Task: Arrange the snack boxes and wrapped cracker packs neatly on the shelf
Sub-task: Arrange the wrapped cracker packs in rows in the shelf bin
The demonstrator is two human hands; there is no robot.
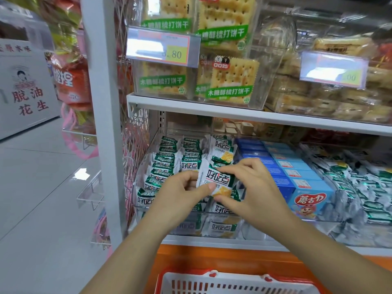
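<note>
Though only partly in view, closest of all: a red and white slotted plastic basket (233, 282), well below the clear plastic bin (146, 205) and in front of it.

Next, two bare arms reaching up to the bin. Over the front of the bin, the left hand (180, 195), thumb and curled fingers pinching the left edge of a small white and green wrapped cracker pack (218, 179). Close beside, the right hand (252, 187), thumb and bent fingers pinching the right side and bottom corner of the same pack. Held up flat just above the front half of the bin, printed face to the camera, not lying in the rows.

Inside the bin, many more white and green packs: neat standing rows on the left, looser and tipped ones in the middle and at the front.

Just right of the bin, rows of blue cardboard snack boxes (311, 195), the front one with a cartoon face. Farther right of the bin, a heap of silver and green wrapped packs (371, 187).

Left of the bin, a white upright post (106, 124).

Above the bin, a white metal shelf board (212, 109). Higher again, big square crackers in clear wrap with green bands (231, 81), and a price tag (163, 46) showing "80".
</note>
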